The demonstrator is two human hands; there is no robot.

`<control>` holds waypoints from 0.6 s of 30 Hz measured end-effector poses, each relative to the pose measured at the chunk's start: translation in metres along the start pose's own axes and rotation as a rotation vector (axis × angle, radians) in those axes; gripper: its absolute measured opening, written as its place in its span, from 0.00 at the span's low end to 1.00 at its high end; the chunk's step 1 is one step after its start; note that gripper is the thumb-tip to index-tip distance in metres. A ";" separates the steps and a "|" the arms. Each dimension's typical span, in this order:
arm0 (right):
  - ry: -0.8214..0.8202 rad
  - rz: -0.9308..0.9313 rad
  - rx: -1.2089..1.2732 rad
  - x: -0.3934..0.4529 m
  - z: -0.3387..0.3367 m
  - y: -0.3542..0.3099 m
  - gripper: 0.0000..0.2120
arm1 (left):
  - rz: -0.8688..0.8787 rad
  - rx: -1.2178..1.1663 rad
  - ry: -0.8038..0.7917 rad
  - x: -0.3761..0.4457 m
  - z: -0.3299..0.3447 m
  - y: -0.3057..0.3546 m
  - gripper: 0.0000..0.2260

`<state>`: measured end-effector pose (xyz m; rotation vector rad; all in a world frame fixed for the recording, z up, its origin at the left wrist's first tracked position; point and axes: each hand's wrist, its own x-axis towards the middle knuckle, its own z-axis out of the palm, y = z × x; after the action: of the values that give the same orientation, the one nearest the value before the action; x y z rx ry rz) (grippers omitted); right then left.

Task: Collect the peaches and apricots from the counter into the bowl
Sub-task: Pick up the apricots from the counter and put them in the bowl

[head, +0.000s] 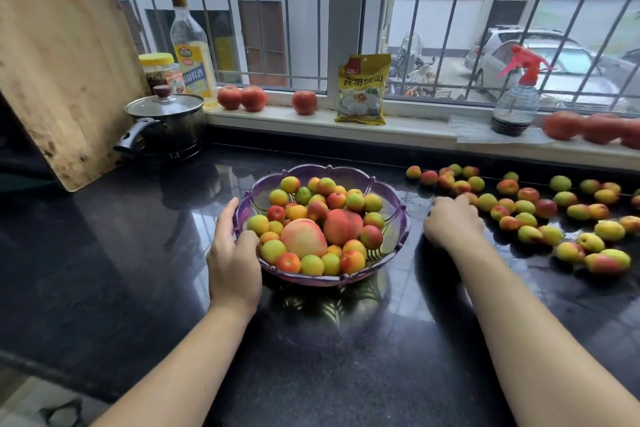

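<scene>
Apricots [526,215], small, round and smooth, lie scattered on the shiny black counter [104,253], right of the bowl [398,215]. The clear purple bowl with its wavy rim is already heaped, two big fuzzy peaches [304,237] on top. The left hand [235,253] grips the rim. The right hand [450,222] curls down at the nearest apricots; I cannot tell if it holds one. Next, it should carry fruit gently over.

a lidded steel pot [165,125] beside a leaning wooden cutting board [59,55], with an oil bottle [191,48], yellow packet [362,89] and spray bottle [516,94] along the windowsill [277,121].
</scene>
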<state>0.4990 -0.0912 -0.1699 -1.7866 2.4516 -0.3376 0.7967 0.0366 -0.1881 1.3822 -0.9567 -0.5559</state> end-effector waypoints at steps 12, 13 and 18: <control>-0.400 -0.849 0.279 -0.087 -0.089 -0.071 0.10 | -0.007 -0.004 -0.001 0.001 -0.001 0.000 0.32; -0.374 -0.862 0.230 -0.090 -0.084 -0.075 0.10 | -0.006 -0.004 -0.002 0.001 -0.001 -0.001 0.32; -0.295 -0.842 0.332 -0.081 -0.080 -0.073 0.11 | -0.007 -0.010 0.002 0.001 -0.001 -0.001 0.32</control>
<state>0.5754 -0.0256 -0.0798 -2.3828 1.2633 -0.4512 0.7981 0.0365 -0.1886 1.3770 -0.9469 -0.5636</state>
